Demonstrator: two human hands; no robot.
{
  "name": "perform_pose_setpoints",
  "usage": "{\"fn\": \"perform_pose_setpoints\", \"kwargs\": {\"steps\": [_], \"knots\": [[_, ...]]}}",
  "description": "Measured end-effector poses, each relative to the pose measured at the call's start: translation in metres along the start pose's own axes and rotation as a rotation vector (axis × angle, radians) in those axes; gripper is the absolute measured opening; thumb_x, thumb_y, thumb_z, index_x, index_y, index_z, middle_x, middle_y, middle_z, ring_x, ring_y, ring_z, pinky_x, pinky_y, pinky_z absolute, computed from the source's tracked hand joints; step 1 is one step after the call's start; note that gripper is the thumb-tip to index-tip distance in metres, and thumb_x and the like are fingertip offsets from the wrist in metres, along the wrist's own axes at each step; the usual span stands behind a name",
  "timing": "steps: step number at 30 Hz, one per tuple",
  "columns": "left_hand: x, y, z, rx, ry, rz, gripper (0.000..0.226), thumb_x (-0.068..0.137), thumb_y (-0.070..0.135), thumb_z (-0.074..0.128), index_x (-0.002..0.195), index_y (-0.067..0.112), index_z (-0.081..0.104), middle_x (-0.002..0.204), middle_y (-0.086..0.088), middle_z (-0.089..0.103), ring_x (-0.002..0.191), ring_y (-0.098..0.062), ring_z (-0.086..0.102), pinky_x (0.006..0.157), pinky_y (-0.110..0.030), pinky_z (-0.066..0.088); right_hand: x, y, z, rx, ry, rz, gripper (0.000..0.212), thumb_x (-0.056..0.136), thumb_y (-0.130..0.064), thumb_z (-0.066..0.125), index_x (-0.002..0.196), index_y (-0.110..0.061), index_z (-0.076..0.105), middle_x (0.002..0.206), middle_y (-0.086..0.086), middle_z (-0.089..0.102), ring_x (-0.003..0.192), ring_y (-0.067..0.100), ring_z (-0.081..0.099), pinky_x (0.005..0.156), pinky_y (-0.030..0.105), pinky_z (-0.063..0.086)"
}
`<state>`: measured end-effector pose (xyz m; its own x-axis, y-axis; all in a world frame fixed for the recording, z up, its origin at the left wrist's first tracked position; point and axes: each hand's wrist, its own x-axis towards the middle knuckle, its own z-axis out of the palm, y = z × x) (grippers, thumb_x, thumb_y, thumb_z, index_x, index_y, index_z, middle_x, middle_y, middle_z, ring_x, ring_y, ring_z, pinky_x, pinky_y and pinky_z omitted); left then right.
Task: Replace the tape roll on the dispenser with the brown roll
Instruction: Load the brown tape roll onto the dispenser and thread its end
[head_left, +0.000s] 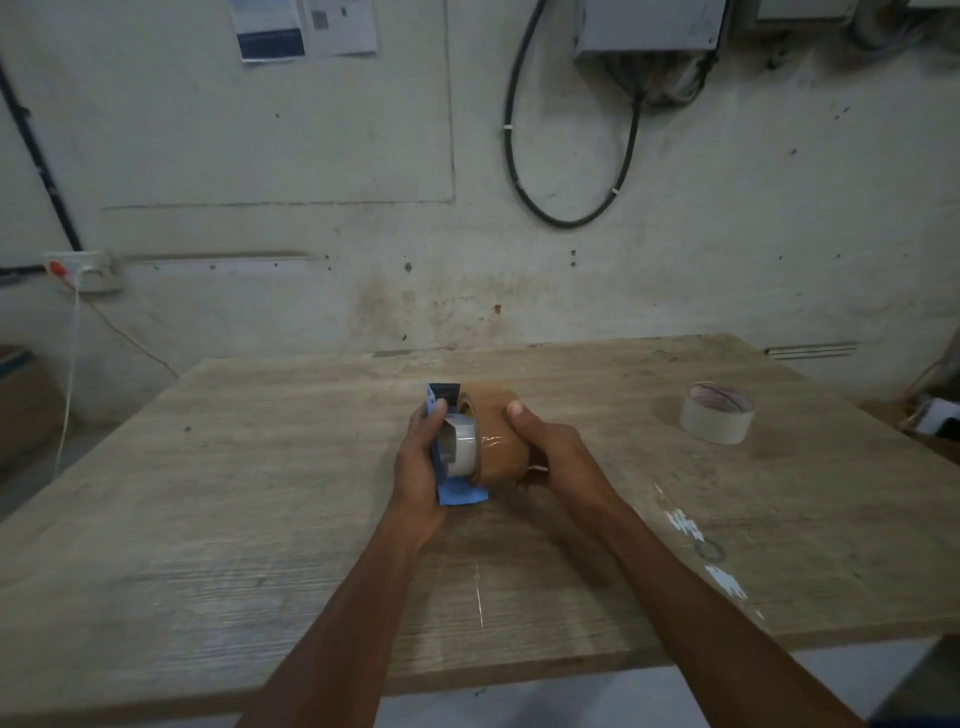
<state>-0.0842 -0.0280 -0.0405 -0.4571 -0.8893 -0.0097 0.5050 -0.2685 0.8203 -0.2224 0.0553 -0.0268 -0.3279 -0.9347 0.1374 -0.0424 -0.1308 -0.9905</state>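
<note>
Both forearms reach from six o'clock to the centre of the wooden table (260, 519). Left hand (418, 467) is clamped on the blue dispenser (457, 491), whose pale hub shows bare. Right hand (556, 449) is wrapped round the brown roll (498, 441), pressed against that hub. Seating the roll looks to be the step in hand; next it needs pushing squarely home. At three o'clock, well apart, lies a whitish roll (718, 413). No writing is readable.

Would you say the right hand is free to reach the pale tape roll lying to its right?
Probably not yet: the right hand is gripping the brown roll, though the table toward the pale roll looks bare.
</note>
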Motion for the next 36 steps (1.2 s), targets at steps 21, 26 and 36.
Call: {"fn": "perform_pose_setpoints", "kwargs": {"steps": [21,26,36], "knots": [[0.005,-0.003,-0.003,0.048,0.087,0.038,0.058,0.096,0.049,0.051,0.140,0.010,0.051,0.138,-0.027,0.057,0.125,-0.050,0.054,0.099,-0.065,0.046,-0.007,-0.006,0.025,-0.017,0.082,-0.171,0.030,0.097,-0.036,0.065,0.118,-0.015,0.073,0.108,0.004,0.079,0.098,0.018,0.076,0.087,0.045,0.062],[0.006,0.000,-0.001,-0.043,0.051,-0.075,0.072,0.093,0.060,0.045,0.140,0.005,0.055,0.142,-0.026,0.055,0.130,-0.044,0.052,0.109,-0.057,0.042,-0.008,-0.009,0.030,0.081,0.056,-0.166,0.025,0.091,-0.024,0.074,0.115,-0.017,0.074,0.105,0.011,0.080,0.097,0.024,0.077,0.090,0.041,0.061],[0.008,0.000,-0.008,-0.004,0.051,-0.048,0.065,0.097,0.062,0.041,0.127,0.010,0.067,0.124,-0.020,0.070,0.104,-0.035,0.071,0.086,-0.046,0.058,-0.013,0.002,0.033,0.132,0.070,-0.208,0.040,0.092,-0.020,0.073,0.129,-0.007,0.068,0.106,0.004,0.081,0.096,0.017,0.078,0.080,0.023,0.061]]}}
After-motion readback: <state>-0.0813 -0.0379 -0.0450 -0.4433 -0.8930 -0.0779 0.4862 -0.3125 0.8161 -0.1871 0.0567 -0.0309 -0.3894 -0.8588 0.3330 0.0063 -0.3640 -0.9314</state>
